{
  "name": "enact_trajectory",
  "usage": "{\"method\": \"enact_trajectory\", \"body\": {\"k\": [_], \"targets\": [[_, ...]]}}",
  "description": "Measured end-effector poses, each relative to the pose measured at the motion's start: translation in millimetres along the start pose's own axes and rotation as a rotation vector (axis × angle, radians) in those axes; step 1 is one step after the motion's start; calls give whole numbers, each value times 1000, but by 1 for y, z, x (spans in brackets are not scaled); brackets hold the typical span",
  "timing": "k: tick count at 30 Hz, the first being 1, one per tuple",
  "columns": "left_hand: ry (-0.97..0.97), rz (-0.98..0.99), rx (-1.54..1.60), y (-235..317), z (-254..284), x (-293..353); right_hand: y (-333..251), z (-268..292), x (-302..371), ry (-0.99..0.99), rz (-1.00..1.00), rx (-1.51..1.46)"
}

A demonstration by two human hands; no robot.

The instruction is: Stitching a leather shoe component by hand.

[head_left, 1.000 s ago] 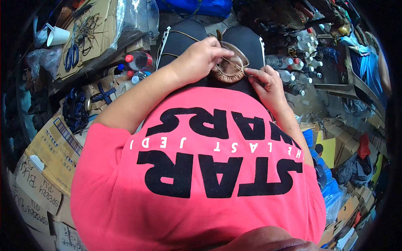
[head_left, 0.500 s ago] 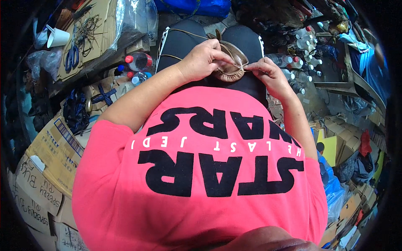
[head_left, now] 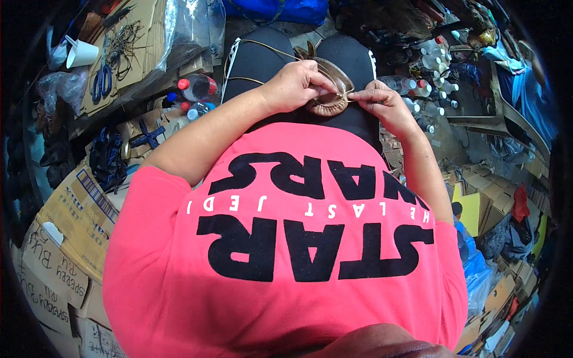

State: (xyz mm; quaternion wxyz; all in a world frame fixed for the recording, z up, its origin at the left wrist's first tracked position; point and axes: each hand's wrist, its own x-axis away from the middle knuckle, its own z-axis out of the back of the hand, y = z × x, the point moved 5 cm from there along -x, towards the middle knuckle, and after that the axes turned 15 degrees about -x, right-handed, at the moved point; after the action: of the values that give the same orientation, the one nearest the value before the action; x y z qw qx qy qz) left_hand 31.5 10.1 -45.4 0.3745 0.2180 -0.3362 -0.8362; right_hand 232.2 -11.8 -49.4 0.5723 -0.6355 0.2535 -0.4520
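Both hands have been brought closer together at the rim since a second ago; left fingertips have been shifted down toward the right ones.

Grip: a brown shoe [head_left: 328,109] is held by the left hand [head_left: 296,87], closed over its left side, fingertips at the rim. A pale strand [head_left: 345,96] appears to be pinched between thumb and fingertips of the right hand [head_left: 385,104]; exact contact is too small to confirm.

Shoe is rested on the lap between the thighs, its puckered edge turned toward the torso. Black trousers [head_left: 353,55] are worn beneath it. A thin cord [head_left: 270,47] is draped in loops across the left thigh.

Further out: clear bottles [head_left: 401,85] are piled right of the right thigh; a red-capped bottle [head_left: 201,89] is seen left of the left thigh. Blue-handled scissors [head_left: 102,79] and dark strands [head_left: 126,46] are laid on cardboard [head_left: 152,36] at upper left, with a white cup [head_left: 82,55] placed near. A blue bag [head_left: 286,11] is seen beyond the knees.
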Motion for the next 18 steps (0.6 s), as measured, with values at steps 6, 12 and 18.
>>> {"method": "enact_trajectory", "body": {"k": [6,12,18], "targets": [[-131,7,167,-16,-11,-17,4,5,-9,-62,-8,-50],[12,-74,-50,-2,-2,7,-4,-3,5,-9,-15,104],[83,-74,-167,0,2,11,-2,-4,10,51,19,87]]}}
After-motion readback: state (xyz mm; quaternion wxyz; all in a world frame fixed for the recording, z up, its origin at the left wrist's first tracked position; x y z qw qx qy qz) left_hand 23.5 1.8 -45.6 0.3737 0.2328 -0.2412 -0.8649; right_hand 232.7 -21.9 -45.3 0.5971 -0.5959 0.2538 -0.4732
